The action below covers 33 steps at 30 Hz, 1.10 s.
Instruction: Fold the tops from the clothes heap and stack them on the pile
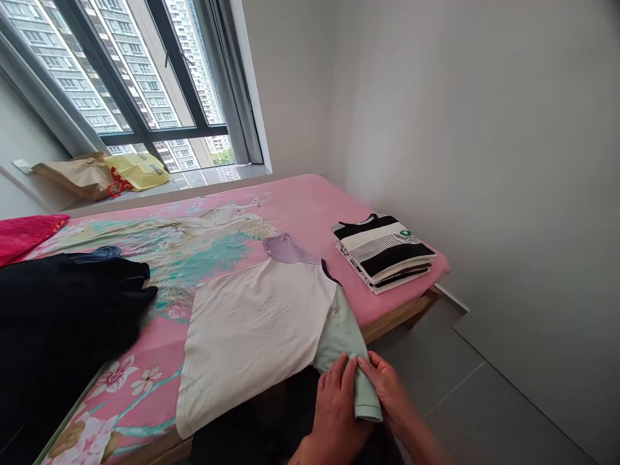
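A white T-shirt [252, 329] with a lilac sleeve and a pale green sleeve [345, 336] lies flat on the pink flowered bed [300, 206]. The green sleeve hangs over the bed's near edge. My left hand [336, 403] and my right hand [387, 387] meet at the sleeve's cuff, fingers closed on the fabric from either side.
A stack of folded striped clothes [382, 252] sits at the bed's right corner by the wall. A heap of black clothing [62, 310] lies on the left, with a red cloth [24, 236] behind it. Paper and yellow bags [135, 169] rest on the window sill. Grey tiled floor lies to the right.
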Available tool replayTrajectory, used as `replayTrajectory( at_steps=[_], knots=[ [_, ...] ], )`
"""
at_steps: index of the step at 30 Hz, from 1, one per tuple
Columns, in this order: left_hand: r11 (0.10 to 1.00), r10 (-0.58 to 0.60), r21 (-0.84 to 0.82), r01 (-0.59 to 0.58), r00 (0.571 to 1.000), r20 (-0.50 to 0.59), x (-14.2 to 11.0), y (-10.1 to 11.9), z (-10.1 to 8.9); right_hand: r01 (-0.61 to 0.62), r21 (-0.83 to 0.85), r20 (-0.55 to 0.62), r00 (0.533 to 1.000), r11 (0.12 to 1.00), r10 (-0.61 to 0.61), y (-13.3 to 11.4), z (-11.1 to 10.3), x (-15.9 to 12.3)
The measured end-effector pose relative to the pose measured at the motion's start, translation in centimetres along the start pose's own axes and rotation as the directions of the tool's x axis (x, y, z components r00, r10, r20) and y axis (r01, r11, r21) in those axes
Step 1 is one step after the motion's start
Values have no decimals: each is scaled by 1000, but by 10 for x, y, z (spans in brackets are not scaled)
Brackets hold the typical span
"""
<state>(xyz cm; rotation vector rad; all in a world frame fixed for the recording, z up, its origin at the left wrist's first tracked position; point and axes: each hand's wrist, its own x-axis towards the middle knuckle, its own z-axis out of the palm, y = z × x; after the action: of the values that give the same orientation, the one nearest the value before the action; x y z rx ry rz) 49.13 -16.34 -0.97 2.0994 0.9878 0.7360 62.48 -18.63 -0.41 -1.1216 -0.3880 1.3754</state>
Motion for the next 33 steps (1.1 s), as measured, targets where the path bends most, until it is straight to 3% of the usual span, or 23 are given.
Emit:
replayTrajectory(
  at_steps=[3,6,9,10,12,14,17,20,25,29,33],
  knots=[
    [961,-132,-253,112,989,-64,16,2,6,67,-34,49,997,997,-65,-12,4,2],
    [801,-370,-524,289,928,-54,31,-3,-21,54,-21,-35,998,998,-55,-19,2,21],
    [691,-529,-626,362,843,-97,40,2,-56,-96,74,-43,994,993,99,-22,6,54],
    [701,-525,-617,358,845,-106,41,6,-65,-151,104,8,989,983,151,-24,11,68],
    [778,-443,-539,322,890,-107,41,17,-76,-208,120,142,971,971,191,-28,21,97],
    [872,-311,-415,259,948,-62,38,29,-79,-151,48,183,973,987,140,-34,31,127],
    [951,-119,-282,127,992,47,33,41,-73,21,-156,30,999,988,-16,-47,36,167],
    [960,-64,-266,90,993,104,29,41,-60,137,-261,-95,981,956,-166,-57,26,195],
    [951,-131,-259,169,979,157,25,27,-32,213,-382,-151,946,899,-288,-57,-3,213],
    [975,-87,-192,111,987,132,21,17,-13,210,-496,-144,937,842,-319,-52,-20,216],
    [987,-54,-143,73,990,129,13,11,-3,236,-665,-120,903,709,-413,-55,-31,212]
  ],
)
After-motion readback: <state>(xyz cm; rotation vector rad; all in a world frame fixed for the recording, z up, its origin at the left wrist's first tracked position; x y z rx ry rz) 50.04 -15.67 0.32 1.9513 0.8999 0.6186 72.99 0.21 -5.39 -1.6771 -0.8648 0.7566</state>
